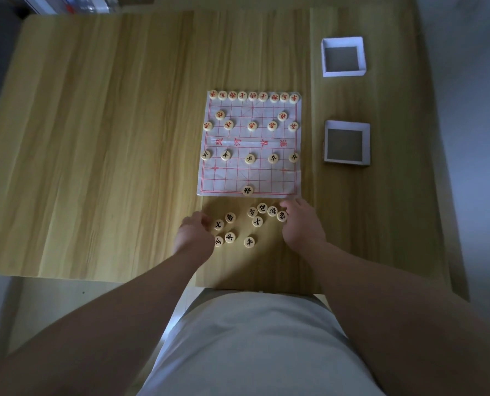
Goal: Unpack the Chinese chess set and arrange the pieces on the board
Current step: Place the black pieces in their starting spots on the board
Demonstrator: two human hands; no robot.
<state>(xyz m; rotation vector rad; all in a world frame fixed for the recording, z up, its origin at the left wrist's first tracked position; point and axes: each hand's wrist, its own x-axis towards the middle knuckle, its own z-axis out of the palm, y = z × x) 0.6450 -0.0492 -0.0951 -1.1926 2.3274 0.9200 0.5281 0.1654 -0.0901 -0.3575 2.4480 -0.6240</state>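
A white paper board [249, 174] with red grid lines lies on the wooden table. Red-lettered pieces [253, 96] fill its far rows. Black-lettered pawns [249, 158] stand in a row on the near half, and one black general [247, 190] sits at the near edge. Several loose black-lettered pieces [249, 242] lie on the table in front of the board. My left hand [194, 234] rests at the left of this group, fingers curled beside a piece. My right hand [302, 224] is at the right of the group, fingertips touching a piece [282, 216].
Two empty white box halves stand right of the board, one far [343, 41] and one nearer [347, 161]. The table's near edge [95, 277] runs just in front of my body. Bare wood stretches to the left of the board.
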